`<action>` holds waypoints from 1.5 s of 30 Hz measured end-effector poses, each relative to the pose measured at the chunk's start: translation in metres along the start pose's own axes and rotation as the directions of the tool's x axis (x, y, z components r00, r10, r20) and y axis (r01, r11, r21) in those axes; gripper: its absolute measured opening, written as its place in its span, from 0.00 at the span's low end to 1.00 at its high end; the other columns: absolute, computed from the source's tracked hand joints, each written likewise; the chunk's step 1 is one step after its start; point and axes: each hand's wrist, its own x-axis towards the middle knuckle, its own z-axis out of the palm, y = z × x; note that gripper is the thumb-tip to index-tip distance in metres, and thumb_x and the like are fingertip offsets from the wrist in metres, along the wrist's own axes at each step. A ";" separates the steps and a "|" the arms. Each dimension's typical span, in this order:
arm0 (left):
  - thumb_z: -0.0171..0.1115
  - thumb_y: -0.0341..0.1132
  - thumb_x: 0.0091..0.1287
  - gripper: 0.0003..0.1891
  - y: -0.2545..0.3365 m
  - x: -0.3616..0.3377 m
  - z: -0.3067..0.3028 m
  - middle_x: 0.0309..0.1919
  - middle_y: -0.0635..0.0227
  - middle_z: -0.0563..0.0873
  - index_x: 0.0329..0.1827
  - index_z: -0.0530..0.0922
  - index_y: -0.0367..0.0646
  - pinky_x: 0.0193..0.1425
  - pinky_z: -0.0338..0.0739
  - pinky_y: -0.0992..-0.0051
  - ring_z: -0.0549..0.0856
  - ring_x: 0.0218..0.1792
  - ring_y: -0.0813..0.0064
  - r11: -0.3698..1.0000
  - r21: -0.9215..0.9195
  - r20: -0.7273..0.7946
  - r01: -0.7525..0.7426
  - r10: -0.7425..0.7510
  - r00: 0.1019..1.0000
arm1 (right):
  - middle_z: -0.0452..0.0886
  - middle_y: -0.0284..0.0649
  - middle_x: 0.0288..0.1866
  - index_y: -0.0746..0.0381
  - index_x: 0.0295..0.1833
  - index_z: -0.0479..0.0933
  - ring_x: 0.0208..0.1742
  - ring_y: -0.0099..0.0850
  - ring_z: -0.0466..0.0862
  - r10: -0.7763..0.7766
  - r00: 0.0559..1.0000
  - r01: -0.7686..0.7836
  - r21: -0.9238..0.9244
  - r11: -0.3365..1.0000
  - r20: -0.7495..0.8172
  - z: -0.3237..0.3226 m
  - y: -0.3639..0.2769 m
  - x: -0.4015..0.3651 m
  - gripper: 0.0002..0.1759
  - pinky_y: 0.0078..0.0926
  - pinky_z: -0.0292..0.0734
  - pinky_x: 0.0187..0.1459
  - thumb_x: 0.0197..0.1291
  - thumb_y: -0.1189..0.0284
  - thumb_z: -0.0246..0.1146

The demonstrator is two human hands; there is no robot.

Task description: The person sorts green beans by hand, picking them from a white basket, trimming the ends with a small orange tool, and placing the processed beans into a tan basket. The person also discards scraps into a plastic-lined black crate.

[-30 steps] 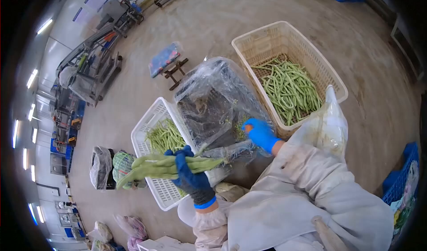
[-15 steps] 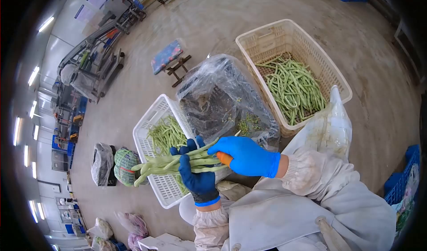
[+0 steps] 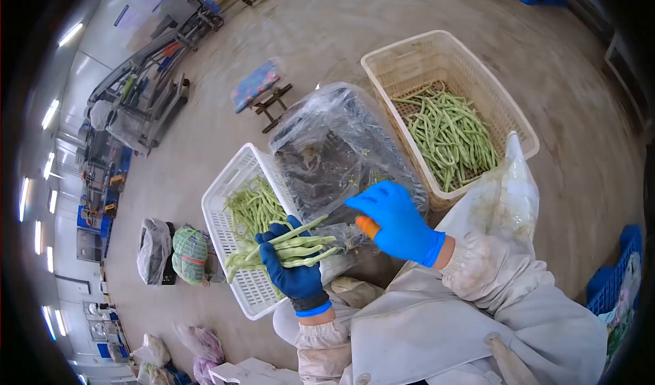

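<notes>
My left hand [image 3: 292,274], in a dark blue glove, is closed around a bunch of green beans [image 3: 297,252]. Their ends stick out on both sides of the fist, above the near part of the white basket [image 3: 249,303]. My right hand [image 3: 402,224], in a bright blue glove, hovers just right of the bunch, apart from it. Its fingers point left, away from an orange piece [image 3: 368,226] at the thumb's place, which looks like a thumb cover. No bean shows in that hand. More green beans [image 3: 251,207] lie in the white basket.
Between the baskets stands a dark crate lined with clear plastic [image 3: 321,160], holding plant scraps. A cream basket [image 3: 501,102] at right holds a pile of green beans [image 3: 450,136]. A small stool [image 3: 273,105], a green net bundle [image 3: 190,254] and a blue crate [image 3: 617,276] stand around.
My right hand has drawn back from the bean ends, moving right and slightly up. The left hand has shifted a little left with the bunch, whose left ends now hang lower.
</notes>
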 end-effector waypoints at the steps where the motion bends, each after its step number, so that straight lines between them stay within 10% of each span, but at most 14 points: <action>1: 0.54 0.35 0.69 0.12 -0.001 0.000 0.000 0.49 0.62 0.82 0.52 0.77 0.46 0.71 0.62 0.56 0.79 0.54 0.68 0.998 -0.056 -0.001 0.024 -0.024 1.000 | 0.78 0.45 0.41 0.63 0.47 0.77 0.41 0.46 0.77 -0.049 0.999 0.050 0.059 0.997 -0.015 0.000 -0.007 0.002 0.15 0.39 0.72 0.43 0.51 0.75 0.60; 8: 0.54 0.34 0.69 0.12 -0.005 -0.003 0.002 0.48 0.70 0.83 0.53 0.78 0.50 0.72 0.60 0.53 0.78 0.56 0.70 1.000 -0.020 -0.027 0.020 -0.021 0.999 | 0.79 0.45 0.39 0.61 0.50 0.77 0.42 0.45 0.78 -0.065 0.948 -0.052 0.350 0.935 0.313 0.003 -0.026 0.010 0.16 0.40 0.74 0.43 0.55 0.70 0.61; 20: 0.51 0.31 0.69 0.15 -0.007 -0.011 0.006 0.52 0.65 0.81 0.58 0.74 0.49 0.72 0.58 0.50 0.79 0.56 0.67 0.999 0.018 0.084 0.048 -0.049 0.995 | 0.79 0.46 0.35 0.59 0.46 0.77 0.36 0.45 0.80 -0.135 0.906 0.045 0.226 0.973 0.401 0.019 -0.014 0.007 0.11 0.39 0.76 0.37 0.58 0.68 0.57; 26: 0.49 0.35 0.71 0.18 -0.007 -0.020 0.017 0.56 0.58 0.78 0.64 0.67 0.49 0.71 0.62 0.56 0.77 0.58 0.66 0.982 0.124 0.156 0.143 -0.162 0.974 | 0.78 0.48 0.31 0.61 0.36 0.76 0.33 0.46 0.80 -0.163 0.974 0.155 0.064 0.986 0.156 0.036 -0.014 -0.009 0.06 0.40 0.76 0.33 0.55 0.72 0.55; 33: 0.53 0.34 0.69 0.22 -0.022 -0.027 0.016 0.48 0.62 0.81 0.66 0.63 0.45 0.61 0.71 0.60 0.78 0.51 0.63 0.889 0.458 -0.048 -0.001 0.026 0.998 | 0.79 0.50 0.33 0.62 0.39 0.76 0.35 0.52 0.79 0.281 0.930 -0.367 0.565 0.739 0.236 0.053 0.003 -0.022 0.09 0.44 0.73 0.35 0.50 0.75 0.56; 35: 0.54 0.34 0.69 0.23 -0.026 -0.024 0.003 0.48 0.62 0.81 0.66 0.63 0.45 0.62 0.71 0.61 0.78 0.51 0.65 0.833 0.554 0.034 -0.006 -0.015 0.999 | 0.79 0.50 0.38 0.63 0.44 0.76 0.40 0.50 0.80 0.215 0.950 -0.272 0.260 0.926 0.228 0.057 0.016 -0.024 0.12 0.40 0.74 0.39 0.53 0.73 0.56; 38: 0.53 0.33 0.69 0.23 -0.013 -0.019 0.007 0.48 0.63 0.80 0.66 0.63 0.44 0.62 0.71 0.63 0.78 0.52 0.67 0.908 0.417 0.055 -0.034 0.012 0.998 | 0.80 0.51 0.37 0.63 0.43 0.77 0.39 0.48 0.79 0.496 0.834 -0.522 0.058 0.851 0.241 0.065 0.106 -0.031 0.10 0.40 0.74 0.40 0.56 0.74 0.56; 40: 0.53 0.34 0.69 0.22 0.006 -0.014 0.012 0.49 0.63 0.80 0.66 0.64 0.44 0.62 0.71 0.63 0.78 0.52 0.68 0.927 0.368 -0.004 -0.070 0.077 0.997 | 0.79 0.50 0.40 0.64 0.44 0.77 0.41 0.47 0.79 0.544 0.837 -0.531 0.341 0.776 0.067 0.057 0.129 -0.032 0.11 0.39 0.73 0.45 0.53 0.74 0.59; 42: 0.53 0.35 0.70 0.17 0.015 0.003 0.005 0.49 0.63 0.81 0.60 0.70 0.44 0.61 0.72 0.63 0.79 0.52 0.66 0.963 0.265 0.035 -0.054 0.046 0.998 | 0.73 0.53 0.56 0.62 0.58 0.71 0.53 0.48 0.75 0.210 0.976 -0.217 -0.179 0.960 -0.055 0.042 0.113 -0.013 0.23 0.38 0.71 0.53 0.55 0.74 0.60; 45: 0.51 0.36 0.71 0.14 0.013 0.012 0.001 0.49 0.62 0.81 0.56 0.74 0.43 0.60 0.74 0.62 0.80 0.51 0.65 0.996 0.093 0.041 -0.005 0.001 0.999 | 0.72 0.53 0.58 0.60 0.63 0.67 0.55 0.47 0.75 0.124 0.979 -0.130 0.027 0.991 0.161 0.028 0.078 0.002 0.26 0.38 0.71 0.56 0.57 0.73 0.60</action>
